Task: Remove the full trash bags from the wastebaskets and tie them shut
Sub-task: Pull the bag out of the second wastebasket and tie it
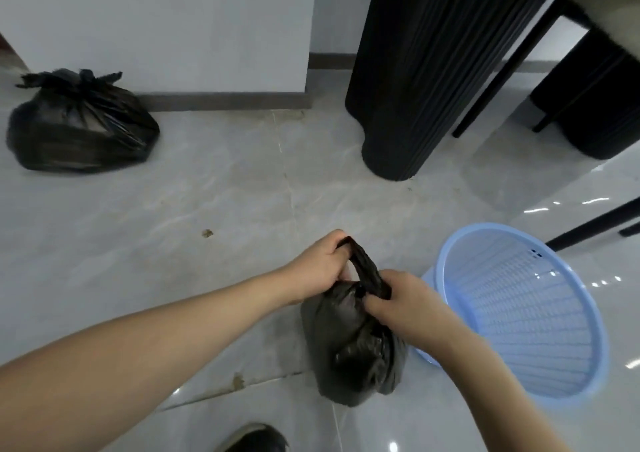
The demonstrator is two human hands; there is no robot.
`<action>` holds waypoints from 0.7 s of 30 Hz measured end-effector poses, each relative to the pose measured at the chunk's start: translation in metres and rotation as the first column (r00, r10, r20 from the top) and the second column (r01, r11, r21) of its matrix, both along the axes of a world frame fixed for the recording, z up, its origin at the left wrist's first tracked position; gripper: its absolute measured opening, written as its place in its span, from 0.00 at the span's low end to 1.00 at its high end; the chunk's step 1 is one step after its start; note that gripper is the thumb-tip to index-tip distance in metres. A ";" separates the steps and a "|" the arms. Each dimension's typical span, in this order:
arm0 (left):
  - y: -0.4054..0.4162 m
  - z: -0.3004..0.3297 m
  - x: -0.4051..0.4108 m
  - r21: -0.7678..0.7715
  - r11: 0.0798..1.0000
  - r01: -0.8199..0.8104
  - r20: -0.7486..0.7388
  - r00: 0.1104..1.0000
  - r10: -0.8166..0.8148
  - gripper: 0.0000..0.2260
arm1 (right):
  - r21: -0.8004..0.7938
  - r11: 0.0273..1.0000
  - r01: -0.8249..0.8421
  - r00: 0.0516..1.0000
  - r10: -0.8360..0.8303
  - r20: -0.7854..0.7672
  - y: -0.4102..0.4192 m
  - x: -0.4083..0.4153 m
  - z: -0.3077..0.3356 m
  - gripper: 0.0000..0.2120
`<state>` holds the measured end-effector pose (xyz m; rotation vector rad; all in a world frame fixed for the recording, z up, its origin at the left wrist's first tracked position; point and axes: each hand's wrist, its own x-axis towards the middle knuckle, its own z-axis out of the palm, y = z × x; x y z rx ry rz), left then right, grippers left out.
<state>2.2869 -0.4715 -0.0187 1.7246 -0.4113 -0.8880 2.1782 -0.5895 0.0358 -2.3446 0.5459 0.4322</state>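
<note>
We see first the pale tiled floor (173, 209), and on it, far to the left by the wall, a black trash bag (79, 122) that is already knotted at its top. On the right lies a light blue mesh wastebasket (519, 313), tipped toward us with no bag inside, and behind it stands a dark ribbed column (433, 70). Just beside the wastebasket, between our two arms, is the second black trash bag (353, 344), smaller and full, its body low on the floor. Its neck is gathered into a twisted strip (363, 264) that rises from the body and bends over in a loop. Our left hand (318, 268) has its grip closed around the upper end of this strip, and our right hand (398, 299) pinches the lower part, close to the mouth of the bag. So the long axis of the strip runs up and to the left, from the right hand to the left hand, and the bag's body lies directly below both. We judge that the knot is not yet finished, and that the left hand, which holds the free end, is the one to pass it through the loop.
</note>
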 end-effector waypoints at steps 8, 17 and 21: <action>-0.012 -0.003 0.003 0.110 0.987 0.113 0.031 0.993 -0.118 0.05 | -0.560 0.828 0.022 0.902 0.226 0.369 0.021 -0.028 0.006 0.12; 0.016 0.000 -0.003 0.150 0.894 0.423 0.215 0.868 -0.447 0.21 | 0.027 0.975 0.220 0.955 -0.221 0.197 -0.004 -0.022 -0.001 0.09; 0.009 -0.006 -0.009 0.304 0.902 0.307 0.527 0.734 -0.428 0.07 | 0.504 0.768 0.394 0.906 -0.416 -0.075 -0.007 -0.030 0.005 0.10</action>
